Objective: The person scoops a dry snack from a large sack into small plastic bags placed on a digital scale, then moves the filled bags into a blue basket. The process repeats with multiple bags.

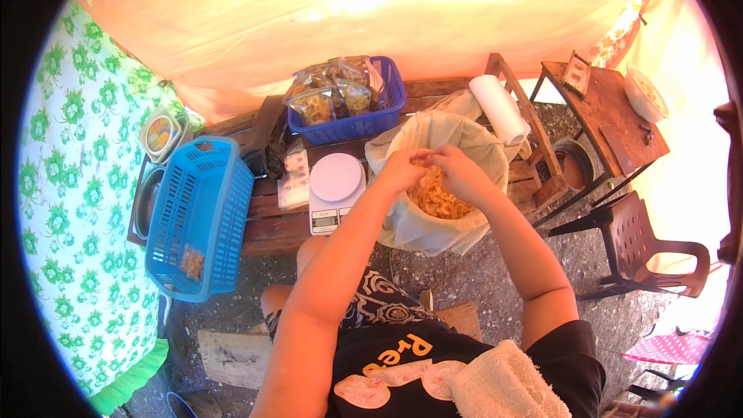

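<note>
A round tub lined with pale cloth stands in front of me, with yellow-orange chips heaped inside. Over its middle, my left hand and my right hand meet at the fingertips. The fingers of both are curled and pinched, and whatever is between them is too small or hidden to name. Just left of the tub, a white kitchen scale with a round plate carries nothing. Flat clear plastic bags lie beside the scale.
A blue basket at the back holds several filled clear pouches. To the left, a light-blue crate contains one small packet. A white roll leans right of the tub. Farther right are a wooden table and a brown chair.
</note>
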{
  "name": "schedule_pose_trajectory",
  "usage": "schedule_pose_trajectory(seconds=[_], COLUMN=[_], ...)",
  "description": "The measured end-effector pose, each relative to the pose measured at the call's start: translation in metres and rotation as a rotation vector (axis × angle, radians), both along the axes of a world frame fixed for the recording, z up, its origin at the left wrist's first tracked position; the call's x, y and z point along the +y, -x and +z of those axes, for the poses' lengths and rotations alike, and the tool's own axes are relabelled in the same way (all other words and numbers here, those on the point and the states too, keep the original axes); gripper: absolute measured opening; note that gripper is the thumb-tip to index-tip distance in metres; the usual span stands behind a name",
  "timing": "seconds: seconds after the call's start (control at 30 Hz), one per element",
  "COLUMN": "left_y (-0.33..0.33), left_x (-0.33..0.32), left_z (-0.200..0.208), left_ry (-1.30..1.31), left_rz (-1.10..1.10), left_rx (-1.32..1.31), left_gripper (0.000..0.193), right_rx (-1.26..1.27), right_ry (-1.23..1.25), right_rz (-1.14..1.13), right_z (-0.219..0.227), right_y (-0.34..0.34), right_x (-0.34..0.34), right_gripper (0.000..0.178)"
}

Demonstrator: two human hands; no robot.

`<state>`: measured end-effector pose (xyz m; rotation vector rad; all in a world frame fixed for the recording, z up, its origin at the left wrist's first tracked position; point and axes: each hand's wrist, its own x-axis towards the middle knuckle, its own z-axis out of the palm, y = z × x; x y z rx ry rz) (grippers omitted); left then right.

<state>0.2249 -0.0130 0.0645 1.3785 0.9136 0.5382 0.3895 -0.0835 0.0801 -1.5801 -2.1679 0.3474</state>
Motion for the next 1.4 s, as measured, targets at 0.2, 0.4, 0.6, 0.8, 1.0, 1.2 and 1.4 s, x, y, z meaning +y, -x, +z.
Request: schedule_pose_trajectory(seconds=[0.2,0.4,0.6,0.8,1.0,1.2,1.4], left_y=[-0.002,-0.003,-0.018,-0.030,-0.022,0.015,0.042], left_x=[0.006,0.007,-0.010,-0.030,-0.041,-0.029,-0.028], left_z=[0.000,0.002,-0.021,-0.039,-0.026,-0.018,-0.019], left_ry=[-0.136,0.092,0.299,0.548,0.501,0.569,0.501], left_rz=[-0.108,-0.022,0.048,-0.009,0.065,0.103,0.155], left_rx=[0.040,-0.167,-0.354,-0.602,-1.032,-1.073,-1.053], left_gripper=[0.047,0.036,0.082,0.093,0.050,0.035,0.030], right_rx=[-0.456,-0.165,0.042,0.361,0.604,0.683,0.747], right_ry=[0.004,0.060,-0.036,-0.185,0.061,0.155,-0.024], right_rz=[-0.098,-0.141,-0.182,-0.120,-0.184,-0.479,-0.206], right_z=[0.009,0.038,0.069,0.086,0.069,0.048,0.060], right_y=[0.005,-0.018,-0.041,-0.039,-0.019,-0.030,0.006], right_x=[-0.006,-0.007,-0.015,-0.006,0.010,0.025,0.014], right_gripper=[0.024,0.017,0.020,0.026,0.025,0.026,0.034])
